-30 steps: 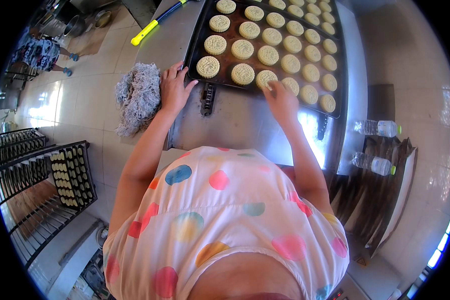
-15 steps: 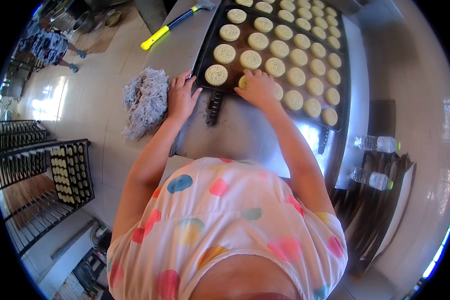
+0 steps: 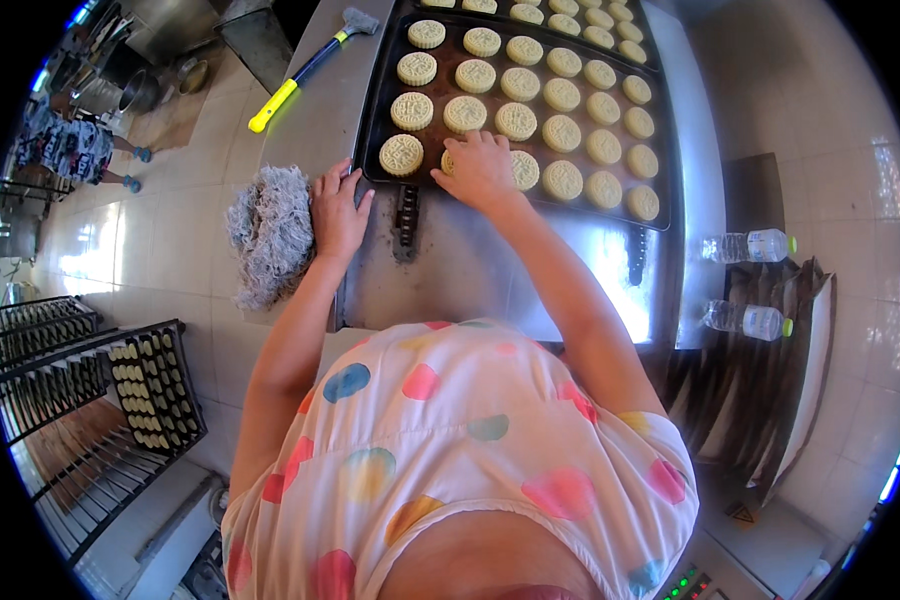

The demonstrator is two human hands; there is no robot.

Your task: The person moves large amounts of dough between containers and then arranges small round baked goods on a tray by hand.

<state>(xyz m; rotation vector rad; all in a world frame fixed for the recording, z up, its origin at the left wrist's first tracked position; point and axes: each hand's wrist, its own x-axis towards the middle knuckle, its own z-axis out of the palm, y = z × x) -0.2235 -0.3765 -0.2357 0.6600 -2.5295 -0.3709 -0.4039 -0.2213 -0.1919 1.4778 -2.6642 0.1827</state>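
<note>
A dark baking tray [image 3: 570,212] lies on the metal table [image 3: 450,270] before me, bearing rows of round, pale, stamped mooncakes [image 3: 401,155]. My right hand [image 3: 482,172] reaches over the tray's near edge. Its thumb and fingers curl round one front-row mooncake [image 3: 448,160], mostly hidden beneath the hand and still down at tray level. At the tray's near left corner, my left hand [image 3: 340,215] rests on the table's edge, thumb and fingers apart, with nothing seen in it. Just left of that hand sits a grey shaggy cloth bundle [image 3: 273,235].
A yellow-and-black handled hammer [image 3: 310,70] lies left of the tray. Beyond it is a second tray of mooncakes [image 3: 563,25]. Two plastic bottles [image 3: 750,246] lie at the right. A rack with loaded trays [image 3: 155,385] stands at lower left; another person [image 3: 80,145] is at far left.
The view has shifted, so the tray and table appear a little further left and up. Both hands keep their places at the tray, the right still on the same front-row mooncake.
</note>
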